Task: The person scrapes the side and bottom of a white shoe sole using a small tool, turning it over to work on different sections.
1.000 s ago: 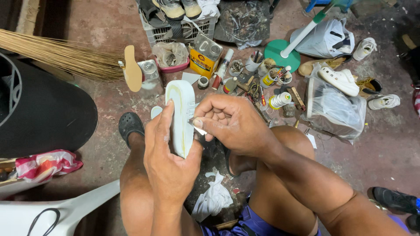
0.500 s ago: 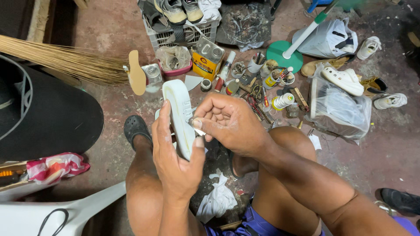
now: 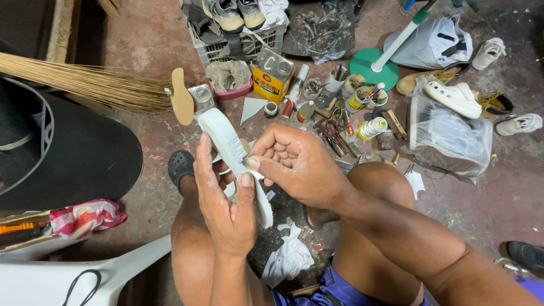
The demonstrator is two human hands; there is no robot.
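- Above the person's bare knees, a white shoe sole (image 3: 233,154) is held up on edge, tilted, its toe end toward a broom (image 3: 85,85) on the floor.
- It looks light and rubbery — probably flexing if pinched at the tip, so the sides near mid-length seem the best hold.
- Left hand (image 3: 224,207) wraps the sole from below, fingers closed on its edge, thumb up.
- Right hand (image 3: 294,164) curls in from the right, fingers pinched narrow against the sole's edge — whether they hold a small tool, I cannot tell.
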